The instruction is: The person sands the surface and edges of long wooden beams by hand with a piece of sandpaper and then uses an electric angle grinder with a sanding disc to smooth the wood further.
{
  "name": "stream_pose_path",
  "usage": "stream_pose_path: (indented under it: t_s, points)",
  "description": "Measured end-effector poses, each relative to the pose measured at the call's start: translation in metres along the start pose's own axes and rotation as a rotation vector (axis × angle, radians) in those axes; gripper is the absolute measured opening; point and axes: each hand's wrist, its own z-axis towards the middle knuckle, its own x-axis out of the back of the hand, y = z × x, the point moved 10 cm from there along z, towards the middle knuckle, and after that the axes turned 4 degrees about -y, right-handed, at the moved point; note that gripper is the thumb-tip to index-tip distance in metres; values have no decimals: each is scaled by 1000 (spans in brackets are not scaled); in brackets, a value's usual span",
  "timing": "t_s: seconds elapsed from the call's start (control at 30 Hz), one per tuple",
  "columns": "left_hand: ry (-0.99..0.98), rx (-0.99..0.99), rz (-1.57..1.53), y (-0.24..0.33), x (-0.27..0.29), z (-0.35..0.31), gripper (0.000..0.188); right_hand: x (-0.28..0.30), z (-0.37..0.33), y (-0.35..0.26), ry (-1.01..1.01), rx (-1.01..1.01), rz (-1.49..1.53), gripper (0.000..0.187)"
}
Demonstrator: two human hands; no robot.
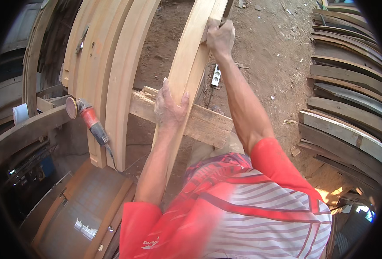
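Observation:
A long pale wooden beam, with a stepped lengthwise edge, slants from the top of the view down toward my body. My left hand lies across its nearer part, its fingers at the left edge and the thumb on the upper face. Farther up, my right hand is closed at the beam's right edge; its fingertips are partly hidden. Beneath the beam, a rough wooden crosspiece supports it. To the left, several similar pale beams lie side by side.
An angle grinder with a round sanding disc rests left of the beams, its cord hanging down. A power strip lies on the dirt floor. Weathered planks line the right side. A glazed wooden panel stands at lower left.

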Motion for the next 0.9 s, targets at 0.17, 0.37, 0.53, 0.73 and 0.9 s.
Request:
stream_pose_path:
  t_s: [0.17, 0.37, 0.53, 0.73, 0.9]
  points:
    - [-37, 74, -78, -2, 3, -5, 88, 4, 11, 9, 56, 33, -122, 52]
    - [19, 79, -136, -3, 3, -3, 87, -21, -146, 43, 40, 71, 33, 47]
    - [28, 67, -115, -6, 9, 3, 87, -16, -94, 22, 45, 63, 52, 46]
    - [-27, 140, -135, -7, 3, -7, 87, -4, 82, 0, 109, 79, -97, 48]
    - [-89, 200, -75, -4, 11, -2, 91, 19, 273, -23, 105, 32, -110, 57]
